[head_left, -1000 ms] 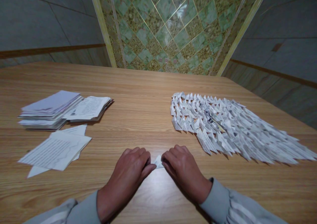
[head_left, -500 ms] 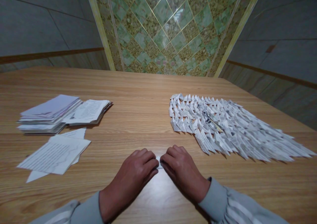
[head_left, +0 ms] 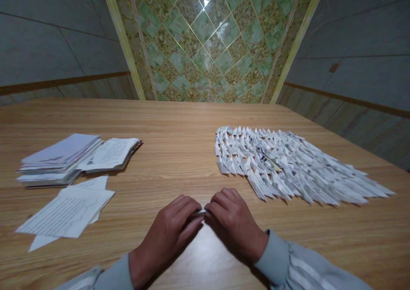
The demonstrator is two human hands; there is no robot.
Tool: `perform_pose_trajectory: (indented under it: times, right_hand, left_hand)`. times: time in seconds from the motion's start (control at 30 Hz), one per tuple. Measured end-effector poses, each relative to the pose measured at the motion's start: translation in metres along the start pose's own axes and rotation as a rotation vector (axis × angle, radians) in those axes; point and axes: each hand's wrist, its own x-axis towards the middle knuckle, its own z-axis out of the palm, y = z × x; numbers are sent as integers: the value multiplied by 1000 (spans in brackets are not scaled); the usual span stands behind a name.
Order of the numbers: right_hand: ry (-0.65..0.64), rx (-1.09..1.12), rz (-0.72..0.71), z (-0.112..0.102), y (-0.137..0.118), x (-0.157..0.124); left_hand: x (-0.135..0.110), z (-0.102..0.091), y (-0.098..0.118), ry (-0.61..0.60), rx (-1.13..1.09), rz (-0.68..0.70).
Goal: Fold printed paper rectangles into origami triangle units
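Note:
Close together near the front of the wooden table, my left hand [head_left: 174, 228] and my right hand [head_left: 232, 221] pinch a small folded piece of white paper [head_left: 202, 211] between them. Only a sliver of the paper shows in the gap; the fingers cover the rest, so its shape cannot be made out. Both hands have curled fingers and thumbs pressed in. Rows of folded paper pieces [head_left: 265, 162] with pointed tips, printed with text, stand tightly packed to the right, beyond my right hand. Loose printed sheets [head_left: 68, 211] lie to the left of my left hand.
A tall stack of papers [head_left: 60, 153] sits at the left, with a shorter stack of printed sheets [head_left: 110, 153] against its right side. The wooden table [head_left: 173, 153] reaches back towards a green and brown tiled wall [head_left: 205, 46].
My left thumb and fingers have parted slightly around the paper, and less of its white surface shows between the hands. The view has tilted and shifted a little; the stacks stay put.

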Motion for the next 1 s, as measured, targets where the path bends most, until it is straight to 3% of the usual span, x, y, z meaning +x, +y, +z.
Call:
perform_pose_trajectory:
  times: [0.17, 0.47, 0.73, 1.0]
  right_hand:
    - [15, 22, -70, -6, -3, 2]
    - [-43, -24, -205, -9, -3, 3]
    - [115, 138, -90, -5, 8, 1]
    - [103, 246, -8, -12, 17, -1]
  left_hand:
    - [-2, -1, 1, 38, -12, 34]
    - [-2, -1, 13, 19, -237, -90]
    - [4, -4, 4, -6, -473, -350]
    - [3, -12, -1, -20, -455, -317]
